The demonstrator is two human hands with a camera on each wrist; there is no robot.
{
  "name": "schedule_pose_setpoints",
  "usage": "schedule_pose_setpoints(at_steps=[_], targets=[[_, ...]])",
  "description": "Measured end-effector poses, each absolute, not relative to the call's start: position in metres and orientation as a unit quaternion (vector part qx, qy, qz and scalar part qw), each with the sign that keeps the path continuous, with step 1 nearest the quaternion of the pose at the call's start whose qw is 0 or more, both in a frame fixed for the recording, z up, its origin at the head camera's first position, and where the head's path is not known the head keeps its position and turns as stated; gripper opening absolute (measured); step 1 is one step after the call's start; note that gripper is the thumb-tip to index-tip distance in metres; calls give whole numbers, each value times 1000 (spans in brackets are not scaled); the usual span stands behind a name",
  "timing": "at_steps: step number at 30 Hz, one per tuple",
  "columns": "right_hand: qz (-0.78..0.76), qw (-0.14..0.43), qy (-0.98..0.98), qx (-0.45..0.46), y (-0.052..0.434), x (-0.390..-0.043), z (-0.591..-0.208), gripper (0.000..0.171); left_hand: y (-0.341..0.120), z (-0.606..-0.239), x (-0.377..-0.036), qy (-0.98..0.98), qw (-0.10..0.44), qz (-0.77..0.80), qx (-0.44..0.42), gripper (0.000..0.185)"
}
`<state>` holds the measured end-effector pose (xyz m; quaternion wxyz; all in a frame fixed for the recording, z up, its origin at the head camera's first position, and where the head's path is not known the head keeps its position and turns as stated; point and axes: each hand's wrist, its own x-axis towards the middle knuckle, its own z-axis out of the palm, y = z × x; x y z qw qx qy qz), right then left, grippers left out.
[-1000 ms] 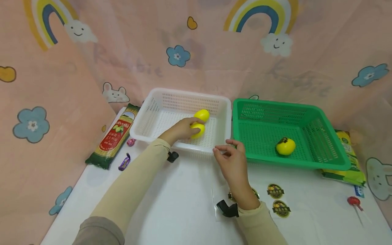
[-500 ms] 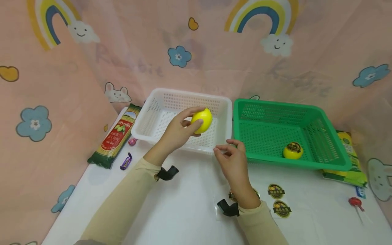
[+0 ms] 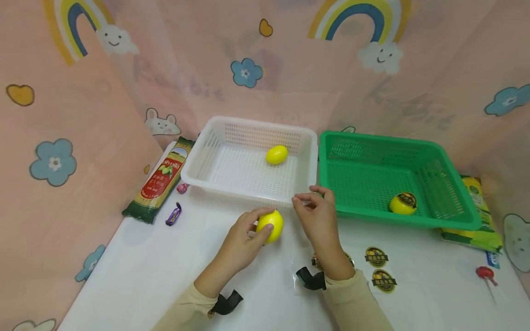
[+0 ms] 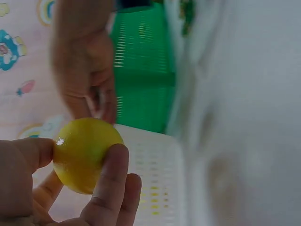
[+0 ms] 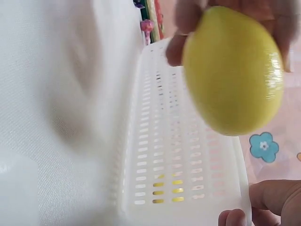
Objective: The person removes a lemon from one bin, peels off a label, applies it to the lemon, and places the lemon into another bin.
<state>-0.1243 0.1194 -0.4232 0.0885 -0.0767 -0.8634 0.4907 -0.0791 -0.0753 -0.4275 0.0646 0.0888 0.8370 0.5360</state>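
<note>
Three lemons: left hand [image 3: 242, 241] fingers grip one [image 3: 270, 225] (right hand [image 3: 316, 218] pinches something small), one per basket.

My white table [image 3: 136, 276] stands inside pink cloth walls [image 3: 103, 115] printed with rainbows [image 3: 356, 18], blue flowers [image 3: 53, 162], clouds and rabbits, all evenly lit.

Both hands forward, left hand [image 3: 244, 239] fingers curled, right hand [image 3: 316, 218] fingertips pinched.

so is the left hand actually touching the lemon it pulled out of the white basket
Touching. The left wrist view shows the left hand with thumb and fingers wrapped on the lemon, no gap.
</note>
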Motion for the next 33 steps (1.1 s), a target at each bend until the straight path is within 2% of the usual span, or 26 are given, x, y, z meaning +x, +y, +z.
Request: schedule_pose_setpoints(at_steps=[10,23,28,33], targets=[[484,87,-867,-82,120,-124,-423,20,-74,-464,-76,872,74,480,62,34],[487,90,-866,-72,118,-125,-424,19,-77,-468,-70,905,61,418,45,38],[462,72,-882,-58,122,-121,-422,26,-77,-473,-66,902,33,426,54,47],[448,46,-893,-11,137,-110,-413,40,-71,-469,-53,889,-55,451,56,60]])
